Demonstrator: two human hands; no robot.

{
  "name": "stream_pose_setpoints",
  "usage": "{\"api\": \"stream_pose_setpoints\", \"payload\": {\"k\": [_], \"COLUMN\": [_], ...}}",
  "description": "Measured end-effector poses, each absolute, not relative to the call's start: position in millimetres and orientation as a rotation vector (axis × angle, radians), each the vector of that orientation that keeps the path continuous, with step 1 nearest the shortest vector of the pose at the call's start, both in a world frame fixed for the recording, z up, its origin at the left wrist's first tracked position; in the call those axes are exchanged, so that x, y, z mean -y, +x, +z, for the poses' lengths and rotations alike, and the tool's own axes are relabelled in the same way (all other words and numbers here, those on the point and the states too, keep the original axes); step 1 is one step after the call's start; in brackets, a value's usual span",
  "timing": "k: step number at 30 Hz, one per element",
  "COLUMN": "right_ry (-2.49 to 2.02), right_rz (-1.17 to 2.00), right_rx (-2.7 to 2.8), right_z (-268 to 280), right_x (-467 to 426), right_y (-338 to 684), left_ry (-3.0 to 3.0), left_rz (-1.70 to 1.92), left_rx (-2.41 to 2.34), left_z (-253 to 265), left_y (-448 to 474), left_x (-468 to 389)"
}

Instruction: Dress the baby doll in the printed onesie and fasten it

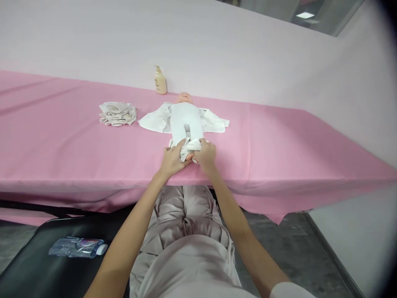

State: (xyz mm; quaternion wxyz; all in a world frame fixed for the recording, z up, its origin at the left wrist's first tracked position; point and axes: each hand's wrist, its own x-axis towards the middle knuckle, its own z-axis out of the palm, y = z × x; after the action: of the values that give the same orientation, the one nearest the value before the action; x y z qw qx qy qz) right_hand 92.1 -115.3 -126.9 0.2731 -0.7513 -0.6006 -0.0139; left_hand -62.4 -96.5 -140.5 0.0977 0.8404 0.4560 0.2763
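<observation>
1. Cloth (190, 145) is bunched between left hand (174, 160) and right hand (206, 155), apparently being worked around the feet (189, 156) of the doll (186, 114), laid just beyond both hands.
2. For any further pull, an even grip on both sides would be called for.
3. Cloth is gripped by both curled hands, the right seemingly more tightly closed.
4. Forearms (138, 219) are stretched forward, converging.

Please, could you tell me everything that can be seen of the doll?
The doll lies stretched out on the pink cover, head toward the wall. Its head and visible foot look smooth and pinkish; torso and legs are white. A white garment spreads out at both sides. The left hand and right hand hold bunched white fabric near its feet.
</observation>
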Motion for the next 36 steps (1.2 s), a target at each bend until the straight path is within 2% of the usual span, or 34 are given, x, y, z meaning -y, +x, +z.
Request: {"api": "stream_pose_setpoints", "payload": {"k": [10, 14, 22, 26, 31, 36], "right_ry": [-1.602, -1.410, -1.089, -1.010, -0.954, -0.939], "right_rz": [-0.259, -0.194, -0.351, -0.325, -0.271, 0.113], "right_rx": [1.868, 1.769, 1.668, 1.654, 1.698, 1.911], "right_z": [-150.9, -170.1, -174.9, -169.4, -156.0, -131.2], "right_x": [156.1, 153.3, 170.8, 191.7, 218.2, 250.1], "right_y": [114.7, 112.3, 100.0, 96.3, 92.4, 95.8], "left_ry": [2.927, 2.868, 2.669, 2.602, 2.589, 2.480], "left_rz": [1.339, 1.564, 1.757, 1.714, 1.671, 1.709], "left_rx": [-1.155, -1.160, -1.241, -1.143, -0.936, -0.708], "left_z": [-160.3, -160.2, -176.2, -180.1, -159.2, -128.7], "left_y": [-60.0, -51.5, -58.1, -65.0, -76.8, -91.1], "left_x": [109.1, 123.1, 158.9, 173.7, 188.0, 202.4]}}
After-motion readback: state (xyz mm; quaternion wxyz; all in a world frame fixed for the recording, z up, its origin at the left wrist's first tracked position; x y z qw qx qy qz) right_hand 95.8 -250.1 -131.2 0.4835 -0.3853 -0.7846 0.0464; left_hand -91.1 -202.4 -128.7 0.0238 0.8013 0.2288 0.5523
